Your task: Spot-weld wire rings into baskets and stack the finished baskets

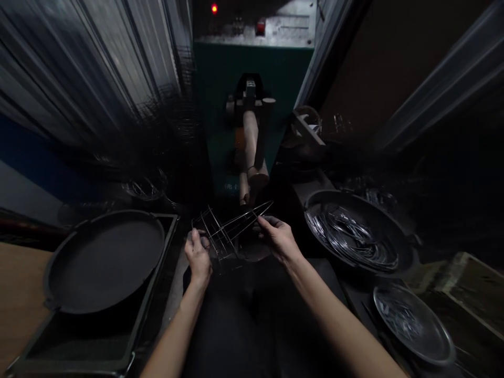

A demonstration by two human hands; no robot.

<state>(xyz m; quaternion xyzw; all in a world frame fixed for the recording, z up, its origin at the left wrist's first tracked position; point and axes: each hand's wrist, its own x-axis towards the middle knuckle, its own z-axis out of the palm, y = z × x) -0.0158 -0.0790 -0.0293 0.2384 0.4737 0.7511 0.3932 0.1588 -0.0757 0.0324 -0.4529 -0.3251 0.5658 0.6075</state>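
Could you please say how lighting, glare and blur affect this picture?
Head view: dim overall, red lamp glowing; head view: glints on wires in the dark right pan; head view: held wire frame shows as thin lines against shadow; head view: ribbed panelling, upper left, looks smeared.

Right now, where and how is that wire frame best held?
On the wire frame, probably opposite ends, one hand from each side, as the left hand and right hand do: its thin, open shape suits a fingertip pinch. I'd avoid the stretch nearest the pale rods.
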